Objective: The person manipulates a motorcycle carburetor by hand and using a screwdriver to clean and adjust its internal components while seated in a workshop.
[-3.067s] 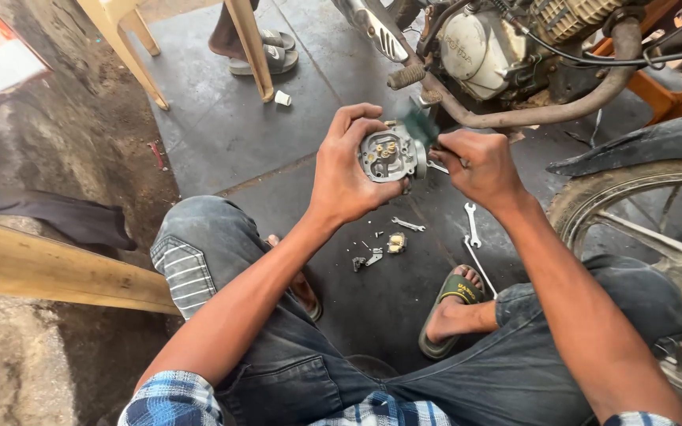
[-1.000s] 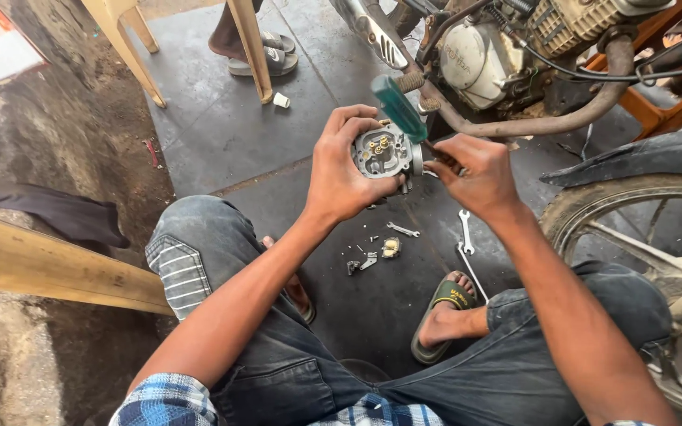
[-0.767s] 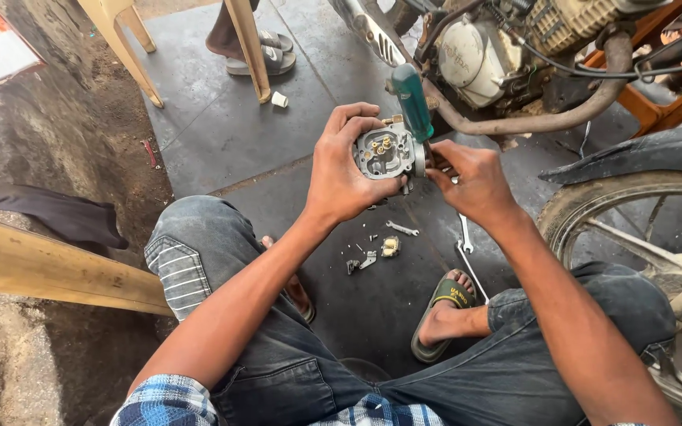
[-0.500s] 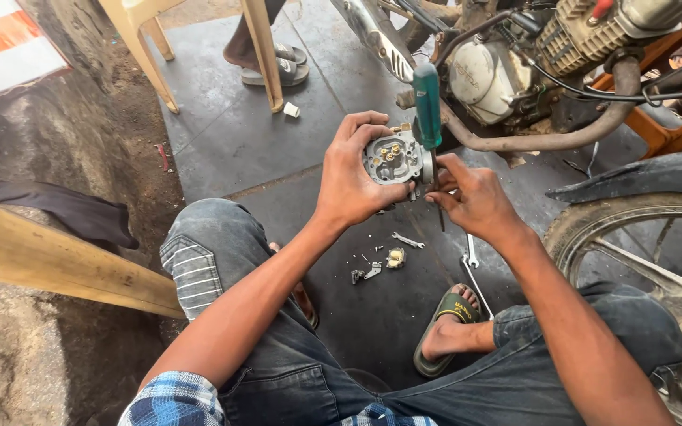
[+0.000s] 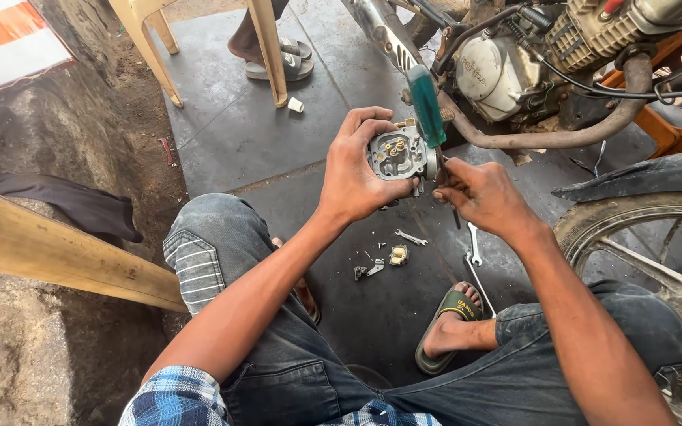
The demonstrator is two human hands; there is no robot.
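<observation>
My left hand (image 5: pixel 357 170) grips a small grey metal carburetor body (image 5: pixel 399 153) with brass jets showing in its open face. My right hand (image 5: pixel 481 195) holds a screwdriver with a teal handle (image 5: pixel 425 105); the handle points up and away, the shaft runs down through my fingers right beside the carburetor. Both hands are raised above my knees. On the dark floor mat below lie small loose parts (image 5: pixel 381 260) and two small spanners (image 5: pixel 474 244).
A motorcycle engine (image 5: pixel 507 67) with its exhaust pipe (image 5: pixel 562 136) stands just beyond my hands, a wheel (image 5: pixel 641 237) at right. Plastic chair legs (image 5: pixel 266 51) and another person's sandalled foot (image 5: pixel 278 63) are at the top. A wooden plank (image 5: pixel 57 252) lies at left.
The screwdriver has swung from lying low across the carburetor to standing nearly upright, handle up. My hands stay on the carburetor; the view shifted slightly.
</observation>
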